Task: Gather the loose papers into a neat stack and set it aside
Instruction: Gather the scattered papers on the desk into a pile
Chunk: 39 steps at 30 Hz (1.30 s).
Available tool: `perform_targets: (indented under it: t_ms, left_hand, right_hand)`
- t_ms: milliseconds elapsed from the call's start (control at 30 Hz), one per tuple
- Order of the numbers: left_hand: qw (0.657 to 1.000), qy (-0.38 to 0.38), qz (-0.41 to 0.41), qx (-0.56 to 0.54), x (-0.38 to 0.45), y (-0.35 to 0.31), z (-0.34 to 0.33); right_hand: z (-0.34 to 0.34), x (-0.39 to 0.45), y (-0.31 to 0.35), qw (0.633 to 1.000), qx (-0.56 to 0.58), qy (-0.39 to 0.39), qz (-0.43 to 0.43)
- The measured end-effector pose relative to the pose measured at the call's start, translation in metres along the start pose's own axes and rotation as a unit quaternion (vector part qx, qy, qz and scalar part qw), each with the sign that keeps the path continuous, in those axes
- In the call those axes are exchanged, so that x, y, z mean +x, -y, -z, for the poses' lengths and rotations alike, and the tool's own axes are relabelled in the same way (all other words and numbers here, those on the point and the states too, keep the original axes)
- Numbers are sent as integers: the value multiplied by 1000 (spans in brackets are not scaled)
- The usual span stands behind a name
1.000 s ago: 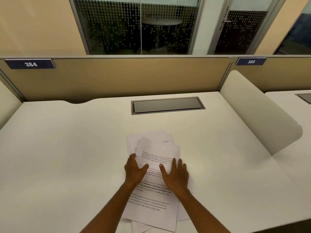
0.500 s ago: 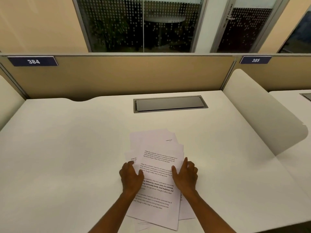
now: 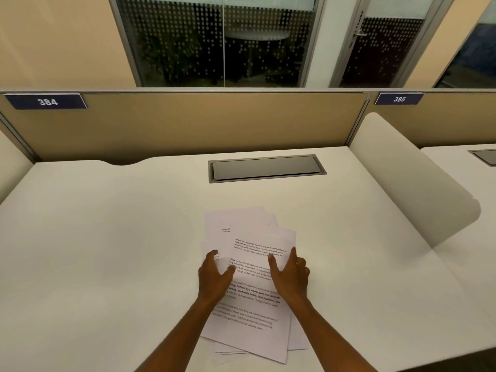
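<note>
The papers (image 3: pixel 249 277) lie in a loose, fanned pile on the white counter (image 3: pixel 107 251), around the middle of its width and toward the near edge. The sheets are not squared: several corners stick out at the far end of the pile, and more edges show staggered at the near end, close to the counter's front edge. The top sheet carries printed paragraphs and sits skewed, its near right corner pointing at the front edge.

The left hand (image 3: pixel 214 277) sits at the pile's left side, fingers curled over the edge of a sheet and thumb pressed on the top page; its grip is on the papers, a light pinch at the left margin. The right hand (image 3: pixel 291 277) lies on the pile's right side, fingers spread and flat, thumb reaching in across the print. Its grip is released, resting on the sheets rather than clasping them. Both forearms come in from the near edge.

Toward the far edge, a grey cable hatch (image 3: pixel 265 169) is set flush in the counter, well apart from the pile. A tan partition (image 3: pixel 188 124) stands along the far edge with a blue tag reading 384 (image 3: pixel 47 101) at its left end. A white curved divider (image 3: pixel 410 181) rises along the right edge.
</note>
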<state>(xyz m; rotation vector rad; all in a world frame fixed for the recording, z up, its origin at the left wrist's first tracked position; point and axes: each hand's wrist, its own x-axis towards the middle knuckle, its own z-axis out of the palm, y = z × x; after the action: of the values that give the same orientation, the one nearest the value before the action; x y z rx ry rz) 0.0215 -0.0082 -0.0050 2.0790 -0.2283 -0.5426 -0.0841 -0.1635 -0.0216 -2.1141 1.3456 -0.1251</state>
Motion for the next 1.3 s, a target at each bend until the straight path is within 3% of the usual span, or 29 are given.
perform_targets:
  t_ms: [67, 167, 533, 933, 1300]
  left_hand:
    - [998, -56, 7, 27, 0, 5, 7]
    - [989, -113, 49, 80, -3, 10, 13]
    - [988, -108, 108, 23, -10, -12, -8]
    - [975, -49, 181, -118, 14, -10, 18]
    - [939, 100, 208, -253, 26, -10, 28]
  right_hand:
    - [5, 4, -1, 999, 54, 3, -4]
    - [9, 6, -7, 1000, 14, -15, -21]
    - [-2, -10, 12, 998, -50, 2, -34]
    - [1, -11, 17, 999, 10, 18, -45]
    - [-7, -22, 27, 998, 60, 33, -15]
